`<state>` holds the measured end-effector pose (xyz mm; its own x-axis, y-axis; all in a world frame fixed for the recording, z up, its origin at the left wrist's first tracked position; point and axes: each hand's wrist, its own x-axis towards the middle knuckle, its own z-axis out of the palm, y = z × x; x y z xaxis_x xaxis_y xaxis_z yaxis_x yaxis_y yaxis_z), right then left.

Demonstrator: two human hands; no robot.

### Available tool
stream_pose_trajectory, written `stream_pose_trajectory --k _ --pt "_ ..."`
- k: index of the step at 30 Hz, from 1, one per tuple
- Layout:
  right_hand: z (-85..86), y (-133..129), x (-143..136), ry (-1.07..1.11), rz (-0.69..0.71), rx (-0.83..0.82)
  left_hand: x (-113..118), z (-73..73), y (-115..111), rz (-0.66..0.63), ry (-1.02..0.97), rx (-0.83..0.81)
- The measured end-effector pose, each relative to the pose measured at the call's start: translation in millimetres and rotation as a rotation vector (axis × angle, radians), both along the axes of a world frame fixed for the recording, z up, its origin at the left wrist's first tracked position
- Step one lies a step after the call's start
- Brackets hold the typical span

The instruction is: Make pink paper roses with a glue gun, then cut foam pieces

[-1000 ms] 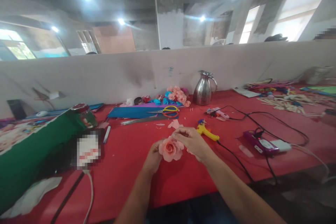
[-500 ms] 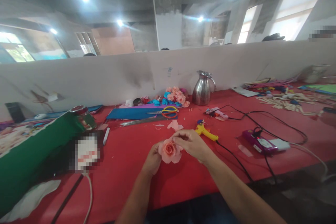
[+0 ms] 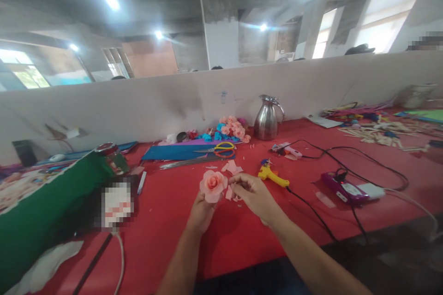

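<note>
1. So the pink flower (image 3: 213, 186) (looks like paper) is up over the red table (image 3: 166, 221), somewhere between its front and back edges. Left hand (image 3: 202, 212) has its fingers wrapped around the underside, grasping it bloom-up.
2. Right hand (image 3: 254, 196): thumb and finger bunched right beside the bloom's petals. Can't tell if there's a bit of something pinched in there, too small to see.
3. My read on the step: fiddly petal work on that one bloom. I'd say the next move calls for a steady left hold and a really light right touch, since petals like that probably crease easily.
4. Head count: one flower in hand, one yellow glue gun (image 3: 273, 176), one pair of scissors (image 3: 215, 149), one white pen (image 3: 141, 183), one steel jug (image 3: 266, 122) near the table's back edge. A few pink scraps (image 3: 231, 166), overlapping, so no exact number. Same with the flower pile (image 3: 236, 128) by the back edge: pink and blue, too jumbled to count.
</note>
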<state>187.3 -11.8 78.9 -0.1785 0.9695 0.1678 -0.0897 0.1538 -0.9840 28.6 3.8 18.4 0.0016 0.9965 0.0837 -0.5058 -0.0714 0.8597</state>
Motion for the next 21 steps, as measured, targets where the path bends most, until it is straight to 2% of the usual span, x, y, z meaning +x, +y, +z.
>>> stream_pose_trajectory --k 6,12,18,21 --pt "-6.4 -1 -3 0.003 -0.007 0.002 -7 -8.2 5 0.011 -0.074 -0.056" --pt "-5.7 -5 -8 -0.049 -0.052 0.037 -6 -4.8 6 0.011 -0.112 -0.067" --pt "-10.1 6 -20 -0.150 -0.284 0.322 -5 0.8 3 -0.004 -0.111 -0.079" --pt "-13.0 16 -25 -0.197 -0.286 0.407 -6 -0.1 4 -0.022 -0.106 -0.068"
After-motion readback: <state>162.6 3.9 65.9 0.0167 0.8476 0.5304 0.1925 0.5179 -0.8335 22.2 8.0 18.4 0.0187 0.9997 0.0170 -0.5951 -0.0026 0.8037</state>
